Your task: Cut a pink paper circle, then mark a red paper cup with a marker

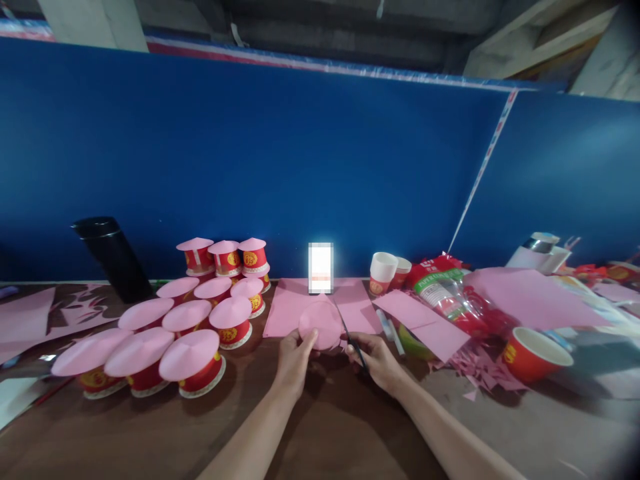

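My left hand (296,355) grips a round pink paper disc (321,323) by its lower left edge, thumb on top. In my right hand (376,360) is a pair of scissors (346,325), its blades pointing up and left beside the disc's right edge. My fingers cover most of the scissors' handles. Small pink snippets lie just under the disc. Behind it, a stack of pink paper sheets (283,308) rests on the table, with a bright blurred-out upright screen (321,268) standing there.
Rows of red paper cups with pink cone tops (190,357) stand at the left, near a black flask (113,260). To the right are white-lined paper cups (383,270), a red plastic package (445,293), pink scraps (487,370) and a red cup (535,357). A blue partition (300,147) rises behind.
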A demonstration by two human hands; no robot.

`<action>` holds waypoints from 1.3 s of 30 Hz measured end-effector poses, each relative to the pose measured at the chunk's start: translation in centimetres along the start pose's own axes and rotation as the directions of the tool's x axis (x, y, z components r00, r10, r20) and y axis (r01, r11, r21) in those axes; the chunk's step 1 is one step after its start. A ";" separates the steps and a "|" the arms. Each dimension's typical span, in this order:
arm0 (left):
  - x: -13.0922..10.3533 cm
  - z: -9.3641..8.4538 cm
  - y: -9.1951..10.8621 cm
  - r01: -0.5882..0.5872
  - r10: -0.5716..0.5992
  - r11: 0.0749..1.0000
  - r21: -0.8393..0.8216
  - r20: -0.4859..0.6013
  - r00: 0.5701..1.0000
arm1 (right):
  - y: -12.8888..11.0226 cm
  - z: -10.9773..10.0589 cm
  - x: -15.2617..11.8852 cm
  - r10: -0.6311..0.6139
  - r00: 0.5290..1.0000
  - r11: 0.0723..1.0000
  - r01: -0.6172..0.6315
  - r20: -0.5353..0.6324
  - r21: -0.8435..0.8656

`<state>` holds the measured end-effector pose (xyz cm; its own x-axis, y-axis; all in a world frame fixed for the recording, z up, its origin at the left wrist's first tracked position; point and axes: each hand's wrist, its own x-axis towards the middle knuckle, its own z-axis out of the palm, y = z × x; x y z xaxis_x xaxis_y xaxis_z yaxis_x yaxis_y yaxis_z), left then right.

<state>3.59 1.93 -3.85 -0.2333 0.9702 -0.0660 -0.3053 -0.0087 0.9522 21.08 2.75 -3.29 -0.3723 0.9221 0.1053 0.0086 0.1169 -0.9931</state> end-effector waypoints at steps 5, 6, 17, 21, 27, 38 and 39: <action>0.1 0.0 0.0 -0.006 0.006 1.000 -0.007 0.001 1.000 | 0.2 0.0 0.0 -0.009 1.000 1.000 0.009 -0.003 -0.003; 0.1 0.0 0.0 -0.005 0.005 1.000 -0.008 -0.001 1.000 | 0.2 0.0 0.0 -0.010 1.000 1.000 0.010 -0.003 -0.002; 0.2 -0.2 -0.2 0.004 -0.004 1.000 -0.007 -0.001 1.000 | -0.3 0.2 0.0 -0.021 1.000 1.000 0.021 -0.012 -0.020; 0.3 -0.2 -0.2 0.010 -0.010 1.000 -0.007 -0.005 1.000 | -0.5 0.2 -0.1 -0.022 1.000 0.999 0.022 -0.005 -0.025; 0.3 -0.1 0.0 -0.002 0.002 1.000 -0.022 -0.019 1.000 | -0.5 0.2 -0.1 -0.026 1.000 0.999 0.026 -0.014 -0.041; 0.3 -0.2 -0.1 -0.001 0.000 0.999 -0.038 -0.033 0.999 | -0.7 0.2 -0.1 -0.031 1.000 0.995 0.030 -0.006 -0.093; 0.3 -0.2 -0.1 0.002 -0.003 0.999 -0.039 -0.030 1.000 | -0.7 0.2 -0.1 -0.030 1.000 0.995 0.030 -0.005 -0.094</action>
<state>3.38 2.16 -4.03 -0.2603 0.9623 -0.0783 -0.3416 -0.0160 0.9397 20.95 2.49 -2.63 -0.3675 0.9201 0.1357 0.0852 0.1786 -0.9802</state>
